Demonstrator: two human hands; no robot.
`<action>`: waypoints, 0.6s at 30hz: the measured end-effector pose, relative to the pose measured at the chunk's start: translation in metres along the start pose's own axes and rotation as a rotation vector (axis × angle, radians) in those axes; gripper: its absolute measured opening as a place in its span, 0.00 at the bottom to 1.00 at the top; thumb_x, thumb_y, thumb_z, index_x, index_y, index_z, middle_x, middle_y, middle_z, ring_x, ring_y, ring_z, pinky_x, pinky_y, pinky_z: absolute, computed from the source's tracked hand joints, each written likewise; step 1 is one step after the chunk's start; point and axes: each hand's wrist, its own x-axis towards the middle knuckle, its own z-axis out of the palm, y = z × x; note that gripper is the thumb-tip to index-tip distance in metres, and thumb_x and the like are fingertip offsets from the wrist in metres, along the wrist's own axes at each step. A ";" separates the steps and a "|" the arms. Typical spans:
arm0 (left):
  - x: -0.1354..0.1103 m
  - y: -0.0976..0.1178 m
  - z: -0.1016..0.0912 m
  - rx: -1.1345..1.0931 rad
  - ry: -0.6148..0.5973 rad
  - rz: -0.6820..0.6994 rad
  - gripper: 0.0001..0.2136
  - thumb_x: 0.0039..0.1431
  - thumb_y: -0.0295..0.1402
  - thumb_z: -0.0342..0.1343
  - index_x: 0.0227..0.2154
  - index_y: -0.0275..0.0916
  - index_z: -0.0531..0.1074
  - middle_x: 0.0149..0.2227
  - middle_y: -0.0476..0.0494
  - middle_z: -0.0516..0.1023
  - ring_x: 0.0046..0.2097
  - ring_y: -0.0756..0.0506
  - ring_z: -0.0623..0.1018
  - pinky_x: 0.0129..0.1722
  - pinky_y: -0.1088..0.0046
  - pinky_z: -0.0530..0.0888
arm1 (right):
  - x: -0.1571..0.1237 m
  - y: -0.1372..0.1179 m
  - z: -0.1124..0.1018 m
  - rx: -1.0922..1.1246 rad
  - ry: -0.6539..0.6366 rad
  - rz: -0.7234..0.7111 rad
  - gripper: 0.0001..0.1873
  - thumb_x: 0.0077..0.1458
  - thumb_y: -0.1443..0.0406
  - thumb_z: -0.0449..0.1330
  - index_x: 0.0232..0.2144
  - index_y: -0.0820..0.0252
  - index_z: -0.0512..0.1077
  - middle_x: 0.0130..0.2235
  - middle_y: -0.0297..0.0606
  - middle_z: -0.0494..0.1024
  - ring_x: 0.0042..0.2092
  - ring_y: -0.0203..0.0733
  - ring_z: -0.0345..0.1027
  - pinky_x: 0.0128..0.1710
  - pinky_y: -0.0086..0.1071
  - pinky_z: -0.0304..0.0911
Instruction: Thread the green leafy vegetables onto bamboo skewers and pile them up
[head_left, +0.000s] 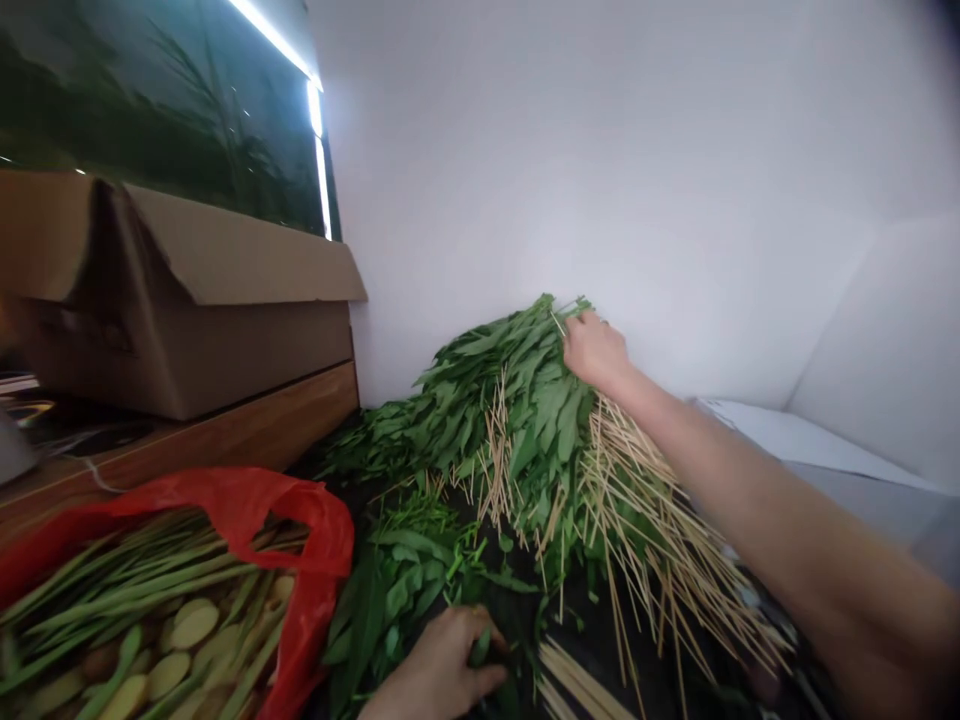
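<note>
A pale wall rises behind a dark surface, on which a heap of green leaves lies with thin wooden sticks jutting from its front. The right hand is at the heap's top, fingers bent; whether they grip anything I cannot tell. Nearer, the left hand curls beside loose greens, its hold also unclear. At left, a red plastic bag contains long green pods and pale slices, before a cardboard box.
</note>
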 end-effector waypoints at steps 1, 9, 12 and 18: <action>-0.001 0.003 -0.001 0.018 -0.007 0.008 0.09 0.49 0.33 0.59 0.36 0.44 0.76 0.40 0.51 0.78 0.43 0.47 0.74 0.45 0.75 0.66 | -0.013 0.000 -0.007 -0.018 0.009 -0.038 0.14 0.62 0.68 0.49 0.47 0.68 0.68 0.52 0.55 0.66 0.52 0.57 0.60 0.49 0.49 0.58; -0.004 0.023 -0.017 0.004 -0.075 0.076 0.20 0.60 0.48 0.49 0.45 0.40 0.74 0.45 0.45 0.78 0.46 0.44 0.75 0.46 0.73 0.67 | -0.199 0.011 -0.035 0.155 -0.313 -0.381 0.14 0.62 0.69 0.47 0.39 0.59 0.73 0.38 0.40 0.72 0.39 0.41 0.66 0.40 0.38 0.61; -0.012 0.041 -0.029 -0.018 -0.019 0.076 0.21 0.66 0.46 0.40 0.48 0.43 0.74 0.47 0.46 0.78 0.48 0.44 0.75 0.50 0.71 0.67 | -0.271 0.020 -0.033 0.236 -0.553 -0.327 0.12 0.60 0.70 0.49 0.34 0.58 0.73 0.34 0.37 0.72 0.37 0.40 0.66 0.39 0.35 0.60; -0.064 0.039 -0.053 -0.006 0.052 0.078 0.15 0.62 0.42 0.49 0.48 0.48 0.74 0.47 0.50 0.78 0.48 0.43 0.75 0.50 0.70 0.69 | -0.354 0.027 -0.013 0.247 -0.811 -0.100 0.11 0.59 0.70 0.51 0.28 0.58 0.70 0.35 0.36 0.74 0.38 0.39 0.68 0.38 0.30 0.60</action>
